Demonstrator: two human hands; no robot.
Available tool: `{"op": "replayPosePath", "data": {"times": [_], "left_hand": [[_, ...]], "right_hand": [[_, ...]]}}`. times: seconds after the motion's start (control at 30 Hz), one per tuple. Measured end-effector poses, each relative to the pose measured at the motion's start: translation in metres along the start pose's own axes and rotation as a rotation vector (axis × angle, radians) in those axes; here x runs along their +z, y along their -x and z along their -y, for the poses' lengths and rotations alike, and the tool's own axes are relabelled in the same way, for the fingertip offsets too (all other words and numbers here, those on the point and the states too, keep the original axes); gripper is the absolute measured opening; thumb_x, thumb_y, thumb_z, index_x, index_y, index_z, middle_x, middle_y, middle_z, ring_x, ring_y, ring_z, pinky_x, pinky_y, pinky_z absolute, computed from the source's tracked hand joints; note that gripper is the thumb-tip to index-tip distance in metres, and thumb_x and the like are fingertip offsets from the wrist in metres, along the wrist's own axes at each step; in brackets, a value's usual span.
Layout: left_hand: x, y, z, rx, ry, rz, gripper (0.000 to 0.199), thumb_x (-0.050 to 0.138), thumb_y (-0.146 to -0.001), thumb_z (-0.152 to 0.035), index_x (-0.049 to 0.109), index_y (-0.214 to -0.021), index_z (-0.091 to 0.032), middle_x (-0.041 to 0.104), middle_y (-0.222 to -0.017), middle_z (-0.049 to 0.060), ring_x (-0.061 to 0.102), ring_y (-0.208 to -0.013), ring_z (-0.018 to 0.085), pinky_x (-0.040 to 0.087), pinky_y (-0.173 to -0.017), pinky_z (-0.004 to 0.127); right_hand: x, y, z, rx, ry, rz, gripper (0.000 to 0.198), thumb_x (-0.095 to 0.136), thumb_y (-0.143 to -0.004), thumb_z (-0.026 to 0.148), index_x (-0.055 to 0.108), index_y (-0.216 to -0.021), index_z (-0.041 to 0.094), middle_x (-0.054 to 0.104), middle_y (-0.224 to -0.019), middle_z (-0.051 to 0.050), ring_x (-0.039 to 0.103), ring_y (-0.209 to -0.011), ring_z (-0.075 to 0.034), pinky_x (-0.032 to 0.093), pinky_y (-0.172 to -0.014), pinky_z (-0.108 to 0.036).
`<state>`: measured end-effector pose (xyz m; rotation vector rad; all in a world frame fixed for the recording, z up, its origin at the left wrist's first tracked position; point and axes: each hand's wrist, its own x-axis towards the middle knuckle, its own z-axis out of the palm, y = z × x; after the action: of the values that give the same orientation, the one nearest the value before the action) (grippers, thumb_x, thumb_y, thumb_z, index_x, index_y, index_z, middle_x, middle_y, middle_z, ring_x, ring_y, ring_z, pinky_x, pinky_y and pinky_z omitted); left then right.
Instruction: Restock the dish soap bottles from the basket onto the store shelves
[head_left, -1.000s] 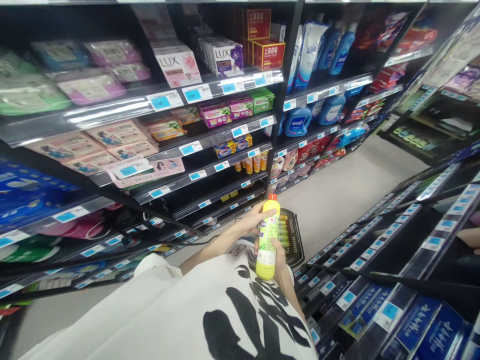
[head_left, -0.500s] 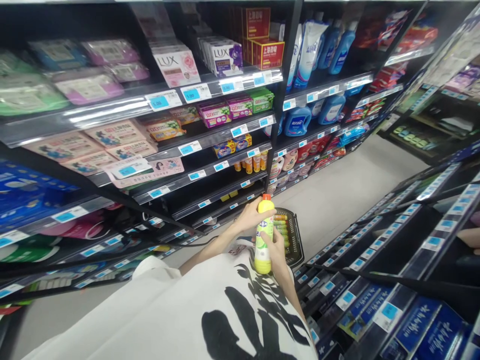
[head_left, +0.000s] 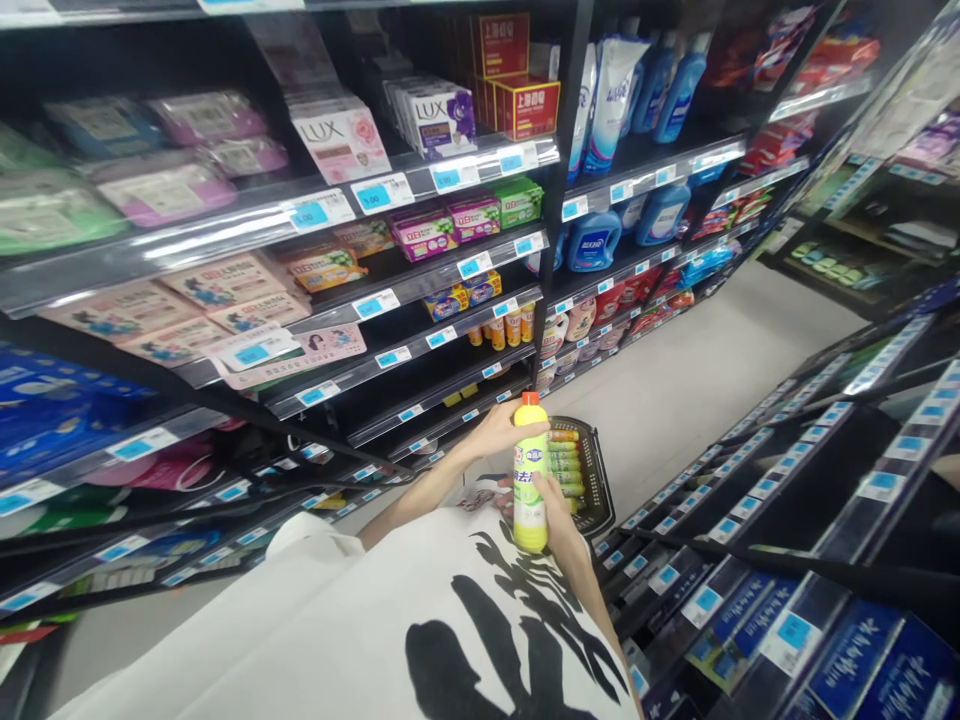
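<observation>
A yellow cleaner bottle with an orange-red cap stands nearly upright in front of my chest, its printed label facing me. My left hand is closed round its upper part below the cap, with the thumb across the front. Lower down, my right hand grips the bottle from the right side, thumb on the label. Behind the bottle, a dark shopping basket holds several yellow-green items in a row; the bottle and my hands hide part of it.
Shelves on the left carry LUX soap boxes, red boxes and wrapped soap bars. Blue detergent bottles stand farther along. Shelving with blue packs lines the right side. A grey aisle floor runs ahead between them.
The bottle has turned a little, so more of its label faces me. My right thumb has shifted towards the bottle's right edge. The view has moved slightly.
</observation>
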<state>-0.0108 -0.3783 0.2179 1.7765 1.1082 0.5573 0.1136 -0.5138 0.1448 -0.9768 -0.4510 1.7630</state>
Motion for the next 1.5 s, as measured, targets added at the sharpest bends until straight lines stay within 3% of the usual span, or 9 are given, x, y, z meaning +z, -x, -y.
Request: {"op": "replayPosePath", "data": {"times": [0.17,0.33,0.47,0.63,0.87,0.93,1.07,1.23,1.5], "left_hand": [[-0.019,-0.002,0.007,-0.044,-0.048,-0.025,0.038,0.074,-0.078,-0.051,0.067,-0.089,-0.015,0.066,-0.082,0.001,0.057,-0.073,0.017,0.042,-0.065,0.026],[-0.027,0.007,0.019,-0.043,-0.106,-0.009,0.036,0.081,-0.071,-0.046,0.071,-0.09,-0.016,0.07,-0.082,0.001,0.061,-0.073,0.017,0.045,-0.067,0.026],[-0.023,0.008,0.043,-0.03,-0.257,-0.105,0.035,0.083,-0.068,-0.047,0.072,-0.085,-0.018,0.07,-0.084,0.002,0.062,-0.075,0.019,0.045,-0.069,0.028],[-0.033,-0.003,0.099,-0.162,-0.446,-0.278,0.037,0.083,-0.067,-0.043,0.072,-0.094,-0.021,0.071,-0.098,0.006,0.066,-0.091,0.025,0.048,-0.083,0.033],[-0.077,-0.004,0.183,-0.433,-0.457,-0.564,0.042,0.083,-0.067,-0.036,0.073,-0.103,-0.018,0.067,-0.105,0.007,0.064,-0.095,0.025,0.048,-0.088,0.032],[-0.092,0.0,0.205,-0.517,-0.436,-0.66,0.043,0.083,-0.065,-0.036,0.073,-0.102,-0.017,0.066,-0.104,0.006,0.064,-0.093,0.024,0.049,-0.089,0.032],[-0.117,0.015,0.248,-0.693,-0.38,-0.848,0.044,0.085,-0.065,-0.037,0.072,-0.102,-0.017,0.065,-0.102,0.006,0.066,-0.097,0.024,0.051,-0.094,0.033],[-0.135,0.034,0.289,-0.84,-0.301,-1.063,0.047,0.086,-0.067,-0.038,0.07,-0.105,-0.017,0.066,-0.105,0.007,0.068,-0.098,0.025,0.054,-0.096,0.037],[-0.174,0.049,0.322,-0.875,-0.303,-1.255,0.05,0.085,-0.068,-0.036,0.069,-0.111,-0.018,0.06,-0.112,0.006,0.067,-0.104,0.024,0.051,-0.106,0.037]], "right_hand": [[-0.007,-0.008,-0.007,-0.008,0.17,0.003,0.049,0.091,-0.065,0.047,0.072,-0.097,0.015,0.078,-0.095,-0.011,0.071,-0.069,-0.02,0.055,-0.063,-0.031],[-0.024,-0.021,-0.01,-0.128,0.343,-0.101,0.054,0.092,-0.065,0.04,0.074,-0.111,0.017,0.077,-0.111,-0.008,0.071,-0.1,-0.025,0.054,-0.094,-0.039],[-0.034,-0.025,-0.008,-0.107,0.303,-0.187,0.053,0.087,-0.071,0.044,0.073,-0.116,0.018,0.072,-0.128,-0.011,0.066,-0.121,-0.029,0.047,-0.108,-0.044],[-0.035,-0.026,-0.007,0.01,0.229,-0.187,0.051,0.082,-0.077,0.056,0.071,-0.11,0.018,0.077,-0.113,-0.012,0.075,-0.093,-0.026,0.056,-0.084,-0.037],[-0.047,-0.031,-0.012,0.036,0.159,-0.278,0.044,0.077,-0.08,0.061,0.067,-0.074,0.018,0.078,-0.082,-0.015,0.075,-0.076,-0.028,0.055,-0.065,-0.035],[-0.05,-0.032,-0.013,0.063,0.104,-0.285,0.04,0.083,-0.075,0.055,0.066,-0.082,0.02,0.08,-0.089,-0.015,0.076,-0.075,-0.027,0.056,-0.064,-0.032],[-0.056,-0.036,-0.018,0.075,0.047,-0.282,0.054,0.09,-0.066,0.046,0.065,-0.108,0.022,0.08,-0.105,-0.012,0.077,-0.078,-0.025,0.058,-0.062,-0.028],[-0.064,-0.042,-0.025,0.078,-0.022,-0.355,0.049,0.092,-0.061,0.043,0.068,-0.097,0.019,0.08,-0.097,-0.012,0.076,-0.072,-0.022,0.058,-0.057,-0.023],[-0.073,-0.047,-0.025,0.095,-0.049,-0.457,0.052,0.092,-0.059,0.039,0.068,-0.099,0.016,0.08,-0.092,-0.013,0.075,-0.069,-0.02,0.057,-0.057,-0.021]]}}
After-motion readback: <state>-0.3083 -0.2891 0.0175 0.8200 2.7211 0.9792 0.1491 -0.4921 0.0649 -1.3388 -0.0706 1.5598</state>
